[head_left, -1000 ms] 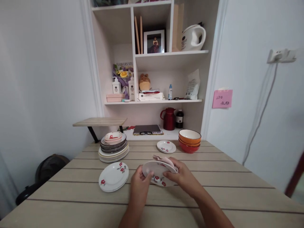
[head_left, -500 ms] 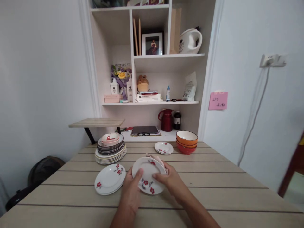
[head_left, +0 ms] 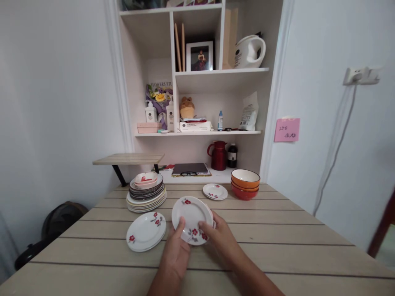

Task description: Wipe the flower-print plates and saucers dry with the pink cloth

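Both my hands hold a small white plate (head_left: pixel 193 216) with red flowers, tilted up above the table. My left hand (head_left: pixel 176 246) grips its lower left edge, thumb on the face. On the right side, my right hand (head_left: pixel 219 237) pinches it with the thumb on top and the fingers behind. A sliver of pale pink cloth shows by the right fingers; most of it is hidden behind the plate. Left of my hands lie larger flowered plates (head_left: pixel 146 231), stacked. Beyond my hands is a small stack of flowered plates (head_left: pixel 215 191).
A tall stack of plates (head_left: pixel 146 199) topped by small pink-rimmed dishes (head_left: pixel 146 178) stands at the back left, near a raised wooden shelf (head_left: pixel 129 158). Orange and red bowls (head_left: pixel 245 184) are nested at the back right. Behind the table, a red jug (head_left: pixel 218 156) stands in the shelving.
The held plate has turned counterclockwise, its top flower moving left and its lower flowers right. It has also risen slightly, and less of the pink cloth shows. The view has shifted a little.
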`<state>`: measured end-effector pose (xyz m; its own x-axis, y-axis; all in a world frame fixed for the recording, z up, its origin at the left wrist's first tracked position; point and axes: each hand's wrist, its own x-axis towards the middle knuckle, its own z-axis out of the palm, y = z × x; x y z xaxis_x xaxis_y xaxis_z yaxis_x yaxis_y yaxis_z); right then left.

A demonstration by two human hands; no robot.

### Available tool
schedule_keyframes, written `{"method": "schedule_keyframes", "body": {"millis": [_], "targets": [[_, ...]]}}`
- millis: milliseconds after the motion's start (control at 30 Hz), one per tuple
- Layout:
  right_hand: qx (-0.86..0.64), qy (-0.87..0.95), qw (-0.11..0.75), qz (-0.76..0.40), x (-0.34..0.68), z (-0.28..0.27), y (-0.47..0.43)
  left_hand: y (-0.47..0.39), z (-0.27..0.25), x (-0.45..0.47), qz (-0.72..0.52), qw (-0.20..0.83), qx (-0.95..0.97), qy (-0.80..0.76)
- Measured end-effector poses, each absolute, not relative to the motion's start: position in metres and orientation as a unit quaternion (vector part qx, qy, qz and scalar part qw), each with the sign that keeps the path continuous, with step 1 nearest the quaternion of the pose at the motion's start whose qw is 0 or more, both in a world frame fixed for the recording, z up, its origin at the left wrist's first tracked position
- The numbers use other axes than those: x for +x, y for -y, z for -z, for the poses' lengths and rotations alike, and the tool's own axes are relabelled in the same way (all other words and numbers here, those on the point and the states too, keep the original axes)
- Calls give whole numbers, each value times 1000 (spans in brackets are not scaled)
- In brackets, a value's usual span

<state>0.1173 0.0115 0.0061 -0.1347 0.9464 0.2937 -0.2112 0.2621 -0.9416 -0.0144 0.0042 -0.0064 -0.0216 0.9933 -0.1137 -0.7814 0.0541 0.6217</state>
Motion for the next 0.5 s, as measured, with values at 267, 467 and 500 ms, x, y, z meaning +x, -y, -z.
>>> {"method": "schedule_keyframes", "body": {"millis": [267, 467, 500], "targets": [[-338, 476, 514, -628, 132, -27, 1, 4, -1, -12, -554, 784, 197, -199], [-309, 389, 589, -637, 130, -15, -15, 1, 3, -13, -566, 766, 182, -244], [-321, 358, 613, -627, 136, -12, -20, 0, 4, -13, -571, 761, 178, -251]]}}
